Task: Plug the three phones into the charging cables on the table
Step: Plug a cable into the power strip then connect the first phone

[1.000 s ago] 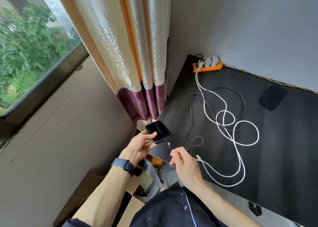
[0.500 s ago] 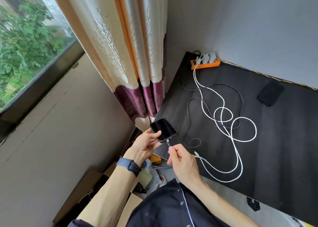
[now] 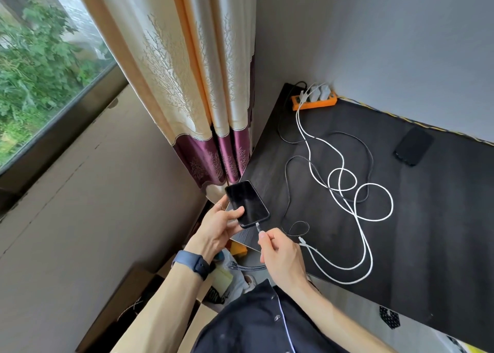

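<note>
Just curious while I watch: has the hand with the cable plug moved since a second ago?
Yes. The right hand has carried the plug up toward the held phone; its tip now meets the phone's bottom edge, nearer the curtain.

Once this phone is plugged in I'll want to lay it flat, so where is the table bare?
Bare dark wooden table lies right of the looped white cables, running from the black phone lying near the wall towards its near edge. The strip from the orange power strip to the loops is crowded with cables.

Looped white cables (image 3: 358, 200) sprawl across the table (image 3: 441, 232) middle; its right side past them lies open.
</note>
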`<action>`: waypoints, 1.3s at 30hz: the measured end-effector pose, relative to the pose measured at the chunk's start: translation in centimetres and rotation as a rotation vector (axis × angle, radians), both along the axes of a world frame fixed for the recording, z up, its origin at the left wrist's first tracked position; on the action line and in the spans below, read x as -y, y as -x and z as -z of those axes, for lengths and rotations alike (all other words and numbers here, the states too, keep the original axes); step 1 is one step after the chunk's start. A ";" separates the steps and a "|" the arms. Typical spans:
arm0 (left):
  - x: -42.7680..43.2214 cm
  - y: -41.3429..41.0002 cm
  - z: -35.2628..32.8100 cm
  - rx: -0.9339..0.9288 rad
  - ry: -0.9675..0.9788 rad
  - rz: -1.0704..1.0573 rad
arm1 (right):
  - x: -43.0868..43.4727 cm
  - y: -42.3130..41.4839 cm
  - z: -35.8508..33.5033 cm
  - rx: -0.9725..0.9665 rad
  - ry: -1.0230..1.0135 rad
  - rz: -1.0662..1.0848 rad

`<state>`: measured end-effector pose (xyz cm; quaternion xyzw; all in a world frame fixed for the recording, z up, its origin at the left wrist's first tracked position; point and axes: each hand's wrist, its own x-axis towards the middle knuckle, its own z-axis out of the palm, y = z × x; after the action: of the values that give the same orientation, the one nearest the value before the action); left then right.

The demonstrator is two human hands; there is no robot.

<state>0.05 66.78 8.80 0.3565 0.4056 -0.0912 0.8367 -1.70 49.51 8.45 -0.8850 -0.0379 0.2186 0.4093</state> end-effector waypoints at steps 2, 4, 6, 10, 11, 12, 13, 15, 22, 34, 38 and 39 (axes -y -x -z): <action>0.0 0.0 -0.1 0.027 -0.105 0.040 | -0.2 0.1 0.0 -0.026 0.002 0.015; 0.2 0.0 -0.4 0.042 -0.195 0.065 | -0.4 0.1 0.1 -0.042 -0.005 0.027; 0.3 0.2 -0.4 0.048 -0.286 0.089 | -0.5 0.0 0.3 -0.042 -0.013 0.039; 0.7 0.7 -0.3 0.056 -0.408 0.113 | -0.5 0.1 0.8 -0.041 -0.010 0.034; 0.7 0.8 -0.3 0.057 -0.418 0.115 | -0.5 0.1 0.9 -0.043 -0.018 0.036; 0.7 0.8 -0.4 0.054 -0.423 0.119 | -0.6 0.0 0.9 -0.044 -0.023 0.038; 0.8 0.9 -0.5 0.055 -0.424 0.124 | -0.7 0.0 0.9 -0.041 -0.028 0.038; 0.6 0.9 -0.5 0.046 -0.442 0.148 | -1.0 0.1 0.8 -0.040 -0.028 0.030; -5.8 0.3 -0.7 -0.039 -1.018 0.676 | -0.4 -3.5 1.9 -0.247 0.008 -0.144; -4.2 -3.5 9.8 -0.162 -0.891 0.809 | 5.7 -5.0 8.4 -0.230 0.517 -0.196; -3.4 -4.8 12.5 -0.183 -0.782 0.625 | 3.5 -6.3 8.3 -0.153 0.456 -0.276; -2.9 -5.2 12.7 -0.187 -0.795 0.620 | 2.8 -6.9 8.6 -0.148 0.445 -0.297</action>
<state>5.27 69.72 -3.94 0.7409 0.3573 -0.2052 0.5303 5.21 46.68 -0.11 -0.9196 -0.0882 0.3431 0.1700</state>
